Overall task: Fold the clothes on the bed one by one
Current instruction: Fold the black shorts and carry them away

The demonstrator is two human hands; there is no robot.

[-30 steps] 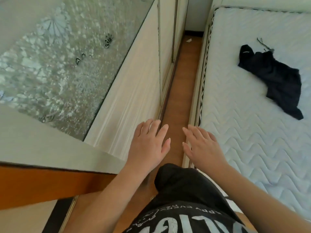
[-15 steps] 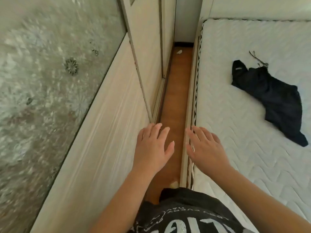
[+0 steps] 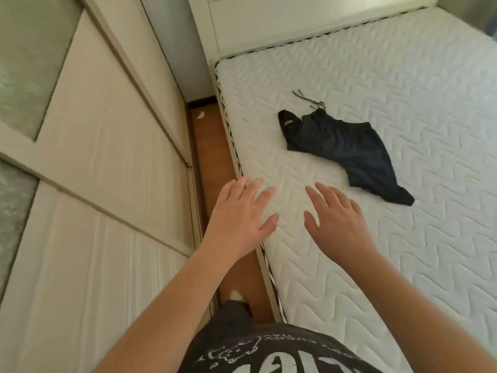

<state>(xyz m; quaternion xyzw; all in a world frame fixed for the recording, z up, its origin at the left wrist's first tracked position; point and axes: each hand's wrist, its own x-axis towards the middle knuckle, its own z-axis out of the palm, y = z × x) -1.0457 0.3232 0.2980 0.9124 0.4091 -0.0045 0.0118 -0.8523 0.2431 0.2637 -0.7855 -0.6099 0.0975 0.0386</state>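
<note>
Head view, at the start of the approach. Both hands were held out flat, palms down, fingers straight and spread, and neither held anything. The left hand hung over the left edge of the bed, its fingertips just past the piped border of the mattress; the right hand was further in over the quilted surface. Whether either palm touched the mattress could not be told.

The only garment in view, a pair of dark shorts, lay crumpled on the bare mattress, nearer the left edge than the right and roughly midway along the bed. A drawstring trailed from the waistband toward the headboard.

The governing relation: the shorts lay ahead of the hands and to their right, apart from both. Their long axis ran diagonally, with the waistband toward the headboard and left edge, and one leg tapering toward the foot and the right. The right hand was the nearer, the tapering leg end being the closest part to it; the left hand stood well apart.

Judged from this, no fold had begun. The next move would probably require a forward and rightward reach, led by the right hand, followed by spreading the shorts flat.
</note>
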